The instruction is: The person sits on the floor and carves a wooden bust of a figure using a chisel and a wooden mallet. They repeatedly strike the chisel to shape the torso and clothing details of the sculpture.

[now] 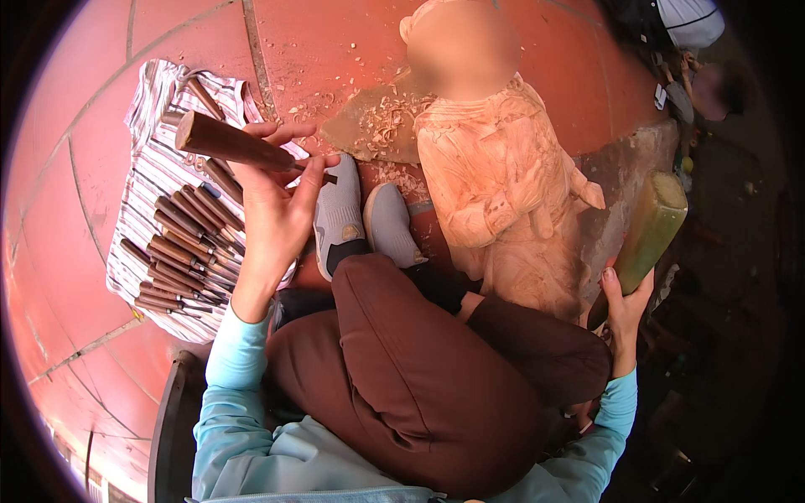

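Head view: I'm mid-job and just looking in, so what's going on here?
A seated person's left hand holds a wooden-handled chisel, its tip away from the carved wooden figure in front. The right hand grips what looks like a greenish mallet. More wooden-handled tools lie on a striped cloth to the left, and shavings are scattered near the figure.

Consisted of red floor (pixel 67 251) with grey joints (pixel 255 46). Bore, at left, a striped cloth (pixel 151 151), itself laden with chisels (pixel 176 225), mostly gathered on its nearer half. Supported, at centre, grey shoes (pixel 340 205); showed, beyond them, a brown patch (pixel 344 127) strewn with curled shavings (pixel 402 117), scattered also farther out. Lay beneath a carving (pixel 486 168), contact hidden.
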A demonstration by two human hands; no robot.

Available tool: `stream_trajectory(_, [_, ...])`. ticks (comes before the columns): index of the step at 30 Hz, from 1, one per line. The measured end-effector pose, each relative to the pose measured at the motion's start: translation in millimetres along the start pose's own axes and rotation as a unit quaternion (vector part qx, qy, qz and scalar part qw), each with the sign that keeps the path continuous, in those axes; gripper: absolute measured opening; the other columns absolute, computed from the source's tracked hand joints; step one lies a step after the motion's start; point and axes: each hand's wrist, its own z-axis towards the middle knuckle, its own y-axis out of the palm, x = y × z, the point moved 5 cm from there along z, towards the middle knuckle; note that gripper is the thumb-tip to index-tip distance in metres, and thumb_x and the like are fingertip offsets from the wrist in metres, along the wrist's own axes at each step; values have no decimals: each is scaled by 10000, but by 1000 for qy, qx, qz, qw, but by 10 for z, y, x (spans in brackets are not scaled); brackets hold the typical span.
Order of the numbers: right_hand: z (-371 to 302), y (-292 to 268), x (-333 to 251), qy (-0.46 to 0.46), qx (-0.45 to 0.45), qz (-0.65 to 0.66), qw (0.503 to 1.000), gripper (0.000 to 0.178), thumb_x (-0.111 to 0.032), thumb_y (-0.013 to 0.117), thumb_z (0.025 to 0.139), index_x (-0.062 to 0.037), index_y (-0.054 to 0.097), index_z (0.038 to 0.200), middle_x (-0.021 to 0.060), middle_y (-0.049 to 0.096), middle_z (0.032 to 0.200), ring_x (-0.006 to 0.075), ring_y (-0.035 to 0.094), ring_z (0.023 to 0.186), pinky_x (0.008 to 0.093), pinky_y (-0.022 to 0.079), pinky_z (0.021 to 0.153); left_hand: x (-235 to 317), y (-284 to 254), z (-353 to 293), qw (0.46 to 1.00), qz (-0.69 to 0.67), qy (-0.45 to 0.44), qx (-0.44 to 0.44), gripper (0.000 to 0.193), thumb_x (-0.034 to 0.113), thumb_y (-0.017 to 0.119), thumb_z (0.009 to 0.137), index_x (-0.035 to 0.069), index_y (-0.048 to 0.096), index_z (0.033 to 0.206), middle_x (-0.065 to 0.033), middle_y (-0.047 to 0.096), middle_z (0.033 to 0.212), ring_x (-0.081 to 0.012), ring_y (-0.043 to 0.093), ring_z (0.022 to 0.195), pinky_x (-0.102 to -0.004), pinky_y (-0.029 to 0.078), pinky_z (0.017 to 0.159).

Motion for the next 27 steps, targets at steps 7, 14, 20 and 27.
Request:
stream_trajectory(7, [136,154,-117,-150,30,-167,974,481,-66,698,804,31,473,1218,74,574,1005,154,555,865,315,427,903,706,1511,87,913,93,348,-191,336,139,664,796,46,530,1090,-40,534,833,-191,591,664,-300,491,543])
stream_trajectory(14, [172,135,-96,-137,17,-167,976,391,-47,685,783,-4,475,1109,68,563,929,206,522,959,339,328,1007,541,1951,-122,875,84,437,-191,165,178,634,682,159,611,844,11,429,679,-118,492,553,-239,403,439])
stream_trajectory(20, [232,213,-235,-207,21,-176,962,416,0,675,764,-11,450,1115,62,558,833,191,530,817,319,388,895,481,1975,-143,884,67,417,-201,193,192,652,660,126,471,657,11,381,614,-120,484,544,-252,394,430])
stream_trajectory(27, [262,254,-433,-329,13,-87,940,578,112,582,787,-59,306,1264,112,547,879,212,526,740,350,440,765,512,1900,-121,888,52,421,-178,232,205,665,651,113,460,598,9,408,569,-133,505,505,-275,400,397])
